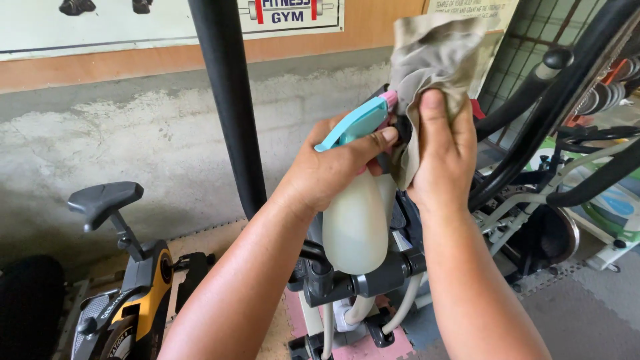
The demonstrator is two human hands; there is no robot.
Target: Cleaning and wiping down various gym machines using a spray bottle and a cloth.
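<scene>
At the centre of the frame, the left hand (330,170) has its fingers clamped on a pale spray bottle (355,227) with one on its blue trigger (353,124), while the right hand (443,150) grips a grey cloth (430,53) against the nozzle, above an exercise bike (127,293) at lower left.

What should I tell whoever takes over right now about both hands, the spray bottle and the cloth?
Left hand: closed around the neck of the pale spray bottle, forefinger on its turquoise trigger.
Right hand: holds the grey-brown cloth up against the nozzle.
Both are raised in front of the exercise machine, beside its black upright bar.
Done: bottle and cloth are in hand and brought together.
Left: whether the cloth is wet cannot be told; nothing shows wiping.
</scene>
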